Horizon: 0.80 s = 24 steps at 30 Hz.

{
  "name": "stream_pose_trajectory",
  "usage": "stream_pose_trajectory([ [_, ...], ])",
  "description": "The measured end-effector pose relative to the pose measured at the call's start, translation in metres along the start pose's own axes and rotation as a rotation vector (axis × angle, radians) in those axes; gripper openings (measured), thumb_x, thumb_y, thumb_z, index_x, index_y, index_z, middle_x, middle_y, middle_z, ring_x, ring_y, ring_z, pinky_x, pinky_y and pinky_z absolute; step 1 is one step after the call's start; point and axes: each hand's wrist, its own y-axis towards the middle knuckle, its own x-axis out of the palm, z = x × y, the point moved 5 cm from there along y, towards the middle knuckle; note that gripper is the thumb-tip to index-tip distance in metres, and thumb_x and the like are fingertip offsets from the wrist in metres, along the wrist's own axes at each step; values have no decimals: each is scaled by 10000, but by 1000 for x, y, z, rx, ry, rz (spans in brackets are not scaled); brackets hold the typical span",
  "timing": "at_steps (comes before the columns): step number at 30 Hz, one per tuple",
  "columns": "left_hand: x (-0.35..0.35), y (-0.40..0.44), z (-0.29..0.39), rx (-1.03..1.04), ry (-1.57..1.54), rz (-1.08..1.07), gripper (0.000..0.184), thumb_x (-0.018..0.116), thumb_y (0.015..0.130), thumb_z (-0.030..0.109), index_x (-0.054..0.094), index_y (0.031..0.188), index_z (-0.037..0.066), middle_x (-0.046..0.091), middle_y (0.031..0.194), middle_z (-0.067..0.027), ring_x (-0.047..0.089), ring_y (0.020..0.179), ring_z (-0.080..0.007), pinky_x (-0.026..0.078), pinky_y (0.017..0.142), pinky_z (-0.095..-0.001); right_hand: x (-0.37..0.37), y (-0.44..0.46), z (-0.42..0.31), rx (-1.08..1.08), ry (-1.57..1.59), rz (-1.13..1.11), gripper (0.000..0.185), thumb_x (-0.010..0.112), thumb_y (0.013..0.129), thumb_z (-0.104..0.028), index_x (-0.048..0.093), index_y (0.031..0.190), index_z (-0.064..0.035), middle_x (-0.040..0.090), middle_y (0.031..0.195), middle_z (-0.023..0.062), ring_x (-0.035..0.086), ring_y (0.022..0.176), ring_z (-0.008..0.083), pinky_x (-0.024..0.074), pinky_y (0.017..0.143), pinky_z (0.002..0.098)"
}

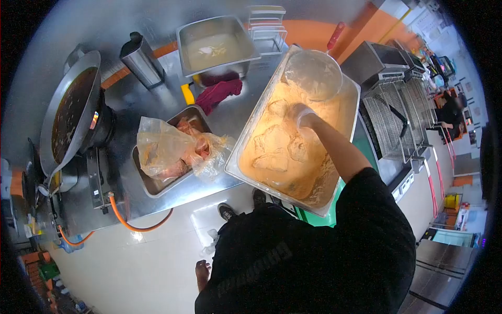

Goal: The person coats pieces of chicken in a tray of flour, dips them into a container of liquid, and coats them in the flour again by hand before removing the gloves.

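Note:
My right hand [302,115] reaches into a large steel pan [238,167] of pale orange flour [314,170], near its upper middle. Flour coats the hand, and its fingers are partly hidden, so I cannot tell what they hold. Several flour-covered pieces [272,141] lie beside and below it. A round sieve [314,73] with a red handle rests over the pan's top end. Down at my side, away from the counter, hangs my left hand [203,269], its fingers loosely curled and only partly clear. Left of the flour pan, a smaller tray [154,192] holds raw meat [201,146] and a plastic bag [162,146].
A wok [73,115] of dark liquid sits on a burner at the left. Behind are a steel container [145,63], a basin [214,47] and a maroon cloth [219,95]. Fryer baskets [387,123] stand at right; a person [449,112] is farther off.

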Motion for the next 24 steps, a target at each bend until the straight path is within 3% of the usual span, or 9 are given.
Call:
stream_pose_trajectory([
  [2,4,13,-14,75,103,-14,352,498,859,199,479,1086,-68,604,909,-192,624,803,-257,547,612,-353,-17,-10,-15,-155,7,175,250,653,679,-192,637,867,-28,627,954,161,571,1004,304,471,818,358],
  [5,4,14,-9,166,160,-9,334,501,862,179,484,1088,-67,601,919,-187,627,819,-253,548,607,-343,-69,-27,-44,263,554,454,361,658,685,-207,593,991,-25,602,1016,182,543,1048,314,459,852,365],
  [8,-2,21,-11,310,46,37,320,516,867,175,494,1086,-57,601,942,-173,628,820,-250,547,603,-332,-43,-2,-51,289,440,334,443,653,713,-273,545,1093,-74,561,1103,193,557,994,352,442,873,422],
  [10,-9,16,-6,169,-309,86,305,515,881,183,503,1074,-53,594,969,-170,627,823,-241,545,613,-328,-34,7,-52,165,421,397,412,647,697,-210,553,1059,-35,583,1043,203,552,1010,345,445,859,398],
  [14,-18,6,12,151,-289,144,315,506,891,200,501,1076,-55,592,940,-155,624,815,-232,545,617,-329,-36,15,-11,211,595,359,395,656,681,-183,567,1032,-26,615,955,194,580,955,339,459,828,385],
  [18,-10,18,-19,218,-81,116,308,500,887,181,498,1082,-57,588,939,-152,621,794,-224,545,607,-328,-40,8,2,106,54,313,384,664,691,-215,584,1020,-35,630,906,183,607,899,333,476,788,388],
  [20,-7,9,-14,293,-25,97,307,502,883,179,499,1080,-57,589,943,-155,623,794,-223,544,600,-326,-33,14,-14,100,84,322,386,662,702,-225,588,1030,-35,627,911,193,604,906,337,474,785,398],
  [23,-2,-7,-9,328,2,117,306,514,877,176,503,1072,-59,591,950,-161,626,794,-223,545,596,-327,-101,-27,-108,133,462,-16,401,601,723,-223,595,1074,-29,600,1071,188,581,1011,335,460,836,421],
  [24,-3,-12,5,169,-23,122,305,515,876,176,503,1070,-60,592,951,-162,627,796,-222,546,598,-327,-94,-24,-113,201,408,37,380,600,731,-230,604,1057,-35,600,1068,192,579,1011,336,460,840,414],
])
